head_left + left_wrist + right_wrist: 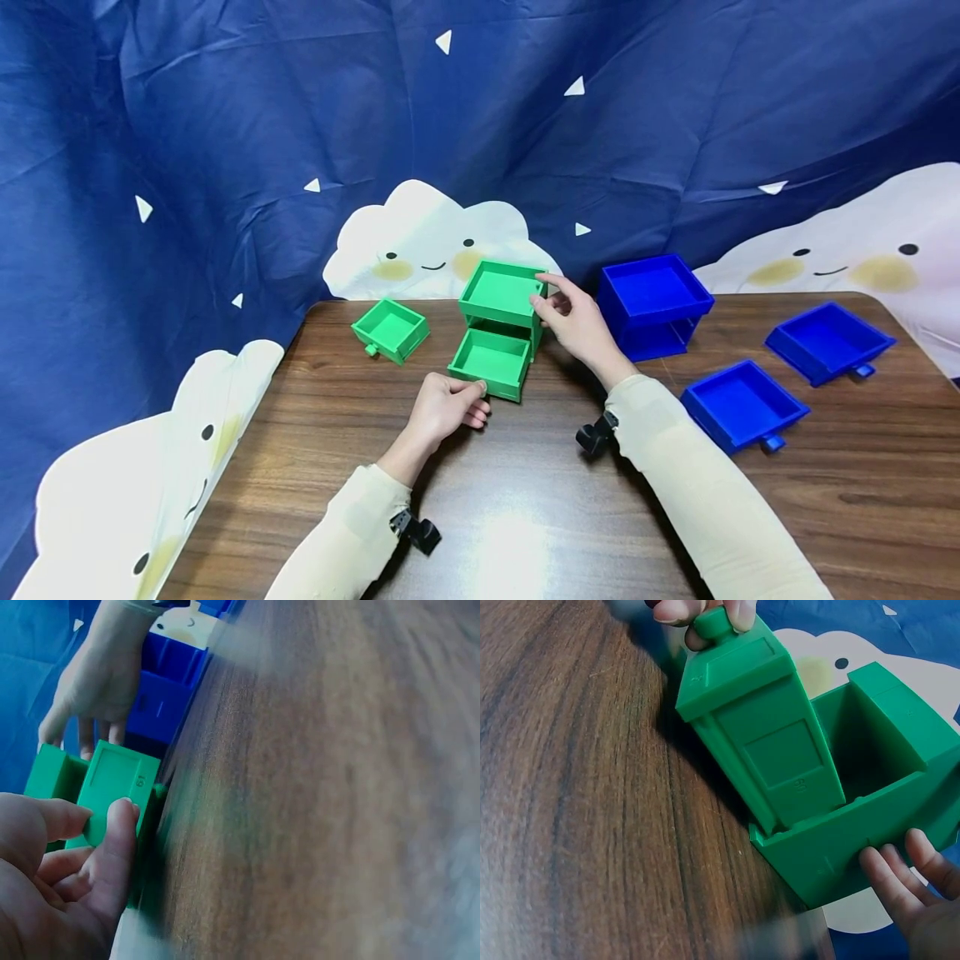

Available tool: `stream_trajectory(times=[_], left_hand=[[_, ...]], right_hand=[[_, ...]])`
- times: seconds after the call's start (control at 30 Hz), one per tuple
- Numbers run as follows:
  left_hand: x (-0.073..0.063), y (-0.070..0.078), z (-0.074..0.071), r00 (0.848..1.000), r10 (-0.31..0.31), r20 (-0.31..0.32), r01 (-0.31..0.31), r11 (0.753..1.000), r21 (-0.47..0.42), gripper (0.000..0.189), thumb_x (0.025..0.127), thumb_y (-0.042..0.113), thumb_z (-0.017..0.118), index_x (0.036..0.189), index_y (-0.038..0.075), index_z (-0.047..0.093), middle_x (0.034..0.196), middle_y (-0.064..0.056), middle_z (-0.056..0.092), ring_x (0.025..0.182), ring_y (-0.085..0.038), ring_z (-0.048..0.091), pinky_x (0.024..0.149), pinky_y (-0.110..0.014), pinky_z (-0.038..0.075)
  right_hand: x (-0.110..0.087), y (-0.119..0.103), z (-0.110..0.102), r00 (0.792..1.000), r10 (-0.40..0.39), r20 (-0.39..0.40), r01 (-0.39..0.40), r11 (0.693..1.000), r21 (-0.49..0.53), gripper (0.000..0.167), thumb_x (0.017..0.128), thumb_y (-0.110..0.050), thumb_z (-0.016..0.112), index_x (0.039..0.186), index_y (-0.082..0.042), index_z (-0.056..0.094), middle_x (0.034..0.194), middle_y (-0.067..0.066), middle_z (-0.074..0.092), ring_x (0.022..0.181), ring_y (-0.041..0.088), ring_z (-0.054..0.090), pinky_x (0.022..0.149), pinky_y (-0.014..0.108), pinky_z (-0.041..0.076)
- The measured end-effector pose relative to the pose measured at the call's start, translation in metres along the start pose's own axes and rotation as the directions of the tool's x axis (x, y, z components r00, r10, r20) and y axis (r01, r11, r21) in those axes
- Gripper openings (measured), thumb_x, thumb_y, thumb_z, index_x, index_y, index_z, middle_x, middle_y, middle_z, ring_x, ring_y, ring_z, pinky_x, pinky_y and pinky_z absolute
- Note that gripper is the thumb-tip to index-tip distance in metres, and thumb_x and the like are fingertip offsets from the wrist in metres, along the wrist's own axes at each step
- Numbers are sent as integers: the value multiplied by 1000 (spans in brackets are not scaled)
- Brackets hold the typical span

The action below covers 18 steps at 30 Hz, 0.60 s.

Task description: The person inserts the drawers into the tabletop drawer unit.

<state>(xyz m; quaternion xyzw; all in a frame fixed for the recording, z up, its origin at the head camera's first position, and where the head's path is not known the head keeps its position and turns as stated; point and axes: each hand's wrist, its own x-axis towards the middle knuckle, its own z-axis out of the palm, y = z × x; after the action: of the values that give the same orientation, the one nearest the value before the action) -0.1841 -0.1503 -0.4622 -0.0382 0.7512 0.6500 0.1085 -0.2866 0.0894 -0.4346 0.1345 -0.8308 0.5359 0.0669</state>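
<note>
A small green cabinet with a tray-like top stands at the table's far side. Its green drawer sits partway in the front opening, its front end sticking out toward me. At that drawer's front, my left hand pinches the round knob between thumb and fingers. My right hand grips the cabinet at its right edge, thumb and index finger at the top rim. In the right wrist view, several fingertips press against the cabinet's side wall.
Left of the cabinet lies another green drawer, knob toward me. A blue cabinet with an open front stands to the right. Two blue drawers, a nearer one and a farther one, lie beyond my right forearm. A blue patterned cloth hangs behind the table.
</note>
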Motion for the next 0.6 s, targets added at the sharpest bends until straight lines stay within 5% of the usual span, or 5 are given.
stream_trajectory(times=[0.6], left_hand=[[2,-1,1,1000,1,17,-1,1000,8,28,104,7,67,101,-20,76,73,-20,77,52,-9,70,57,-26,63]], right_hand=[[-1,0,0,1000,-1,8,1,1000,17,47,109,-29,66,152,-11,60,102,17,71,85,35,74,79,27,56]])
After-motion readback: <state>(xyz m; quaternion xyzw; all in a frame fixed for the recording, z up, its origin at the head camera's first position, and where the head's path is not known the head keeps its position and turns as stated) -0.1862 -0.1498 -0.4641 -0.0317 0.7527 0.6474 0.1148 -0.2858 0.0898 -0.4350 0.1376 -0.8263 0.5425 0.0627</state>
